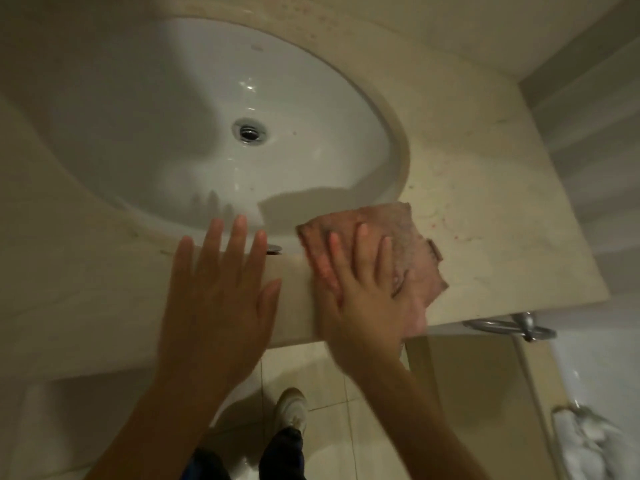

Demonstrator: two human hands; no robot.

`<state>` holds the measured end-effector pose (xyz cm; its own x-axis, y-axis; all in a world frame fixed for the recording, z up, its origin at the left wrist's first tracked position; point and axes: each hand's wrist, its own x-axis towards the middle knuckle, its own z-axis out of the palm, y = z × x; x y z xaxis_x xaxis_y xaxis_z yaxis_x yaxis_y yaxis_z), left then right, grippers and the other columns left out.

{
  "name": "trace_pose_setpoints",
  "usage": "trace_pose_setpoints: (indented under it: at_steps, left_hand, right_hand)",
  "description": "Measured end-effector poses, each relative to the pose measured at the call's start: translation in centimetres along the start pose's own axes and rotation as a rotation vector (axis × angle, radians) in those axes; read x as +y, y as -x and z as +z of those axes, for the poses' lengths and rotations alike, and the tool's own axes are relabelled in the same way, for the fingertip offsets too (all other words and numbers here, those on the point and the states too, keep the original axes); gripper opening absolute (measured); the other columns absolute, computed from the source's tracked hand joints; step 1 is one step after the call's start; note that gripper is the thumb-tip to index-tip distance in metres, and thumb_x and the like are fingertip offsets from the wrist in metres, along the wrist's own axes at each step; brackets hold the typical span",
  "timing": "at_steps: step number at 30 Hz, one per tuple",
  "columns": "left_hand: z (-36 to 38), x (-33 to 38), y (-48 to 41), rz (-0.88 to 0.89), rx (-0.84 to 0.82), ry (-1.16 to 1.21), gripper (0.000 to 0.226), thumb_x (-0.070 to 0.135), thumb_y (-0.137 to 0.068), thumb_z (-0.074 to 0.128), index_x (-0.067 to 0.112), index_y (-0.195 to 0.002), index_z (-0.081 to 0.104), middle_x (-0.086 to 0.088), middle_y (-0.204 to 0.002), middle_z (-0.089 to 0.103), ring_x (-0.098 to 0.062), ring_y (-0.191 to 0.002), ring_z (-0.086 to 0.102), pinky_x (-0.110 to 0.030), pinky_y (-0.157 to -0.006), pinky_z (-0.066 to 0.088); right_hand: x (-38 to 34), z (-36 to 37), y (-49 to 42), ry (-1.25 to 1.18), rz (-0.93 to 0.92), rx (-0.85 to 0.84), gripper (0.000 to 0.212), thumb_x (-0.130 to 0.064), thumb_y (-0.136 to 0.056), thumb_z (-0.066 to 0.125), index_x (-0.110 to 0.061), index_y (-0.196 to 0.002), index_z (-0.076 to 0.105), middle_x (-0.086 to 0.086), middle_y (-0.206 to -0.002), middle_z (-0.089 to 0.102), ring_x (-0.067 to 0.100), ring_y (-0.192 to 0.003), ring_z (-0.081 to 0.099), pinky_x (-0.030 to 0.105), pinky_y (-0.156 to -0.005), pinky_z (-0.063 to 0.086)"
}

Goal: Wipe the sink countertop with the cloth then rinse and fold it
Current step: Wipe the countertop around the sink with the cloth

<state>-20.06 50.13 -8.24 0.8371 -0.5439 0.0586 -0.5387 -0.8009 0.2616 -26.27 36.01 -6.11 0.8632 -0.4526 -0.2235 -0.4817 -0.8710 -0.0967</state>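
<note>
A pinkish cloth [398, 233] lies flat on the beige stone countertop [485, 188], just right of the white oval sink [173, 116]. My right hand [367, 289] presses flat on the cloth with fingers spread, its heel at the counter's front edge. My left hand [221, 289] hovers or rests open over the front strip of the counter, fingers spread and pointing at the basin, holding nothing. The cloth's lower part is hidden under my right hand. Small reddish specks dot the counter right of the cloth.
The sink drain [249, 131] sits mid-basin. A chrome towel ring [512, 329] hangs below the counter's right front corner. A bin with white crumpled material [588, 445] stands at lower right. My shoe [292, 407] is on the tiled floor below.
</note>
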Motion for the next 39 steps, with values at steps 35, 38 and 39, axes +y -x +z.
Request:
trace_pose_setpoints:
  at_steps: [35, 38, 39]
  left_hand:
    - [4.3, 14.7, -8.8, 0.554, -0.035, 0.078, 0.051, 0.033, -0.096, 0.025, 0.004, -0.133, 0.047, -0.017, -0.14, 0.048, -0.031, -0.133, 0.041, -0.045, -0.11, 0.027]
    - [5.1, 14.6, -9.0, 0.544, -0.102, -0.015, 0.054, 0.035, -0.097, 0.021, 0.004, -0.137, 0.041, -0.017, -0.144, 0.043, -0.03, -0.135, 0.038, -0.043, -0.11, 0.023]
    - [5.1, 14.7, -8.8, 0.53, -0.102, -0.021, 0.054, 0.035, -0.097, 0.021, 0.003, -0.138, 0.039, -0.017, -0.145, 0.042, -0.03, -0.136, 0.036, -0.043, -0.111, 0.022]
  right_hand:
    - [22.5, -4.9, -8.4, -0.059, -0.036, 0.27, 0.069, -0.054, -0.076, 0.025, -0.031, -0.141, 0.037, 0.018, -0.142, 0.037, 0.035, -0.129, 0.033, 0.046, -0.104, 0.025]
    - [24.8, -5.1, -9.6, -0.048, 0.098, 0.176, 0.076, -0.058, -0.074, 0.011, -0.038, -0.147, 0.01, 0.008, -0.16, -0.002, 0.03, -0.145, -0.004, 0.051, -0.116, -0.002]
    - [24.9, -5.3, -10.2, -0.056, 0.12, 0.136, 0.076, -0.059, -0.075, 0.01, -0.038, -0.148, 0.004, 0.006, -0.159, -0.008, 0.029, -0.145, -0.011, 0.051, -0.117, -0.006]
